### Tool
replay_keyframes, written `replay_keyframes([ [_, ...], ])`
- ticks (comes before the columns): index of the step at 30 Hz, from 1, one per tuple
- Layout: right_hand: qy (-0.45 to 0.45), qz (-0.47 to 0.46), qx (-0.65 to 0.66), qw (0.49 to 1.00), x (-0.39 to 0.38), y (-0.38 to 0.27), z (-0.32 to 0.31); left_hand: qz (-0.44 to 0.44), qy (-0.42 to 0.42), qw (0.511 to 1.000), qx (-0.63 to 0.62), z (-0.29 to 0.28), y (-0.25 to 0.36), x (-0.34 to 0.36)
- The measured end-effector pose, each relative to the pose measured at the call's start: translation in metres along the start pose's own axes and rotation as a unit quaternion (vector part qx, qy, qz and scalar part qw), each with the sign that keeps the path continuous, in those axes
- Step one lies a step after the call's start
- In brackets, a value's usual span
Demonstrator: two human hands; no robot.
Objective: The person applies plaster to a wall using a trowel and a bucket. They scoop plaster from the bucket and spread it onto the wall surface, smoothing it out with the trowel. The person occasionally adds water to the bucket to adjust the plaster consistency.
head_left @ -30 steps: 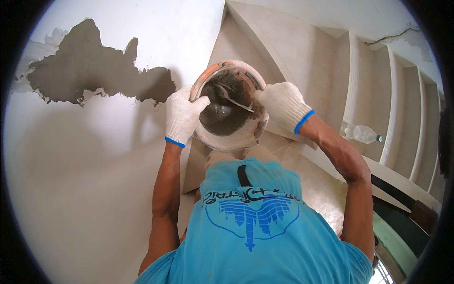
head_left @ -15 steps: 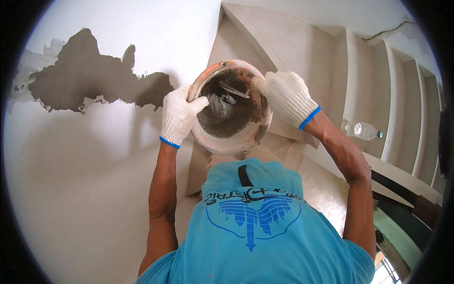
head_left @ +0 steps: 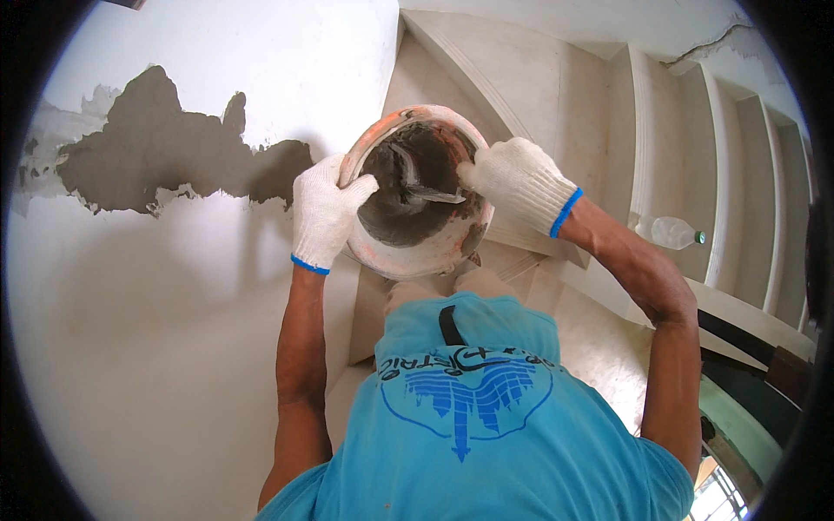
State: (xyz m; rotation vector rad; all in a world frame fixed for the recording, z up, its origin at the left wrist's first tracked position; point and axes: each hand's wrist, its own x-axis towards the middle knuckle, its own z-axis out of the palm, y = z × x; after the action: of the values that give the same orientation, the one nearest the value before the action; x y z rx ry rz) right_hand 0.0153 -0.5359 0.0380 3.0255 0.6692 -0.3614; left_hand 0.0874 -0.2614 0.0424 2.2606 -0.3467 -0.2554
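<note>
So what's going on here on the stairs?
A person in white gloves stands by a wall on a staircase. The left hand grips the rim of a round bowl of wet grey mortar, and the right hand works a trowel inside it. A grey mortar patch is on the wall. A plastic bottle lies on a step.

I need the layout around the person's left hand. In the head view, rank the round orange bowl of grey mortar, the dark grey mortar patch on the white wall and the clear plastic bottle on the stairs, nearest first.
1. Round orange bowl of grey mortar: the left hand grips its rim.
2. Dark grey mortar patch: on the wall, to the left.
3. Clear plastic bottle: far right, on a stair.
</note>
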Motion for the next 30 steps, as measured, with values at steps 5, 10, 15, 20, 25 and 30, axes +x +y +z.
replay_keyframes([
  [5, 0.087, 0.047, 0.041, 0.994, -0.017, -0.002, -0.013, -0.020, -0.009, 1.000, -0.008, -0.012, 0.006, -0.001],
  [10, 0.148, 0.064, 0.035, 0.986, -0.009, -0.002, -0.012, -0.002, -0.018, 0.999, 0.033, -0.010, 0.004, 0.001],
  [15, 0.127, 0.069, 0.017, 0.989, 0.007, -0.008, 0.007, 0.011, -0.024, 1.000, 0.013, -0.005, 0.001, -0.002],
  [20, 0.068, 0.010, 0.017, 0.997, -0.009, -0.010, 0.014, -0.012, -0.018, 1.000, 0.002, -0.005, 0.004, -0.006],
  [25, 0.087, 0.018, 0.034, 0.995, -0.014, -0.010, 0.001, -0.029, -0.014, 0.999, 0.026, -0.010, -0.005, -0.005],
  [30, 0.179, 0.053, 0.040, 0.982, -0.007, -0.007, 0.001, -0.005, -0.016, 1.000, 0.008, -0.008, -0.004, -0.007],
])
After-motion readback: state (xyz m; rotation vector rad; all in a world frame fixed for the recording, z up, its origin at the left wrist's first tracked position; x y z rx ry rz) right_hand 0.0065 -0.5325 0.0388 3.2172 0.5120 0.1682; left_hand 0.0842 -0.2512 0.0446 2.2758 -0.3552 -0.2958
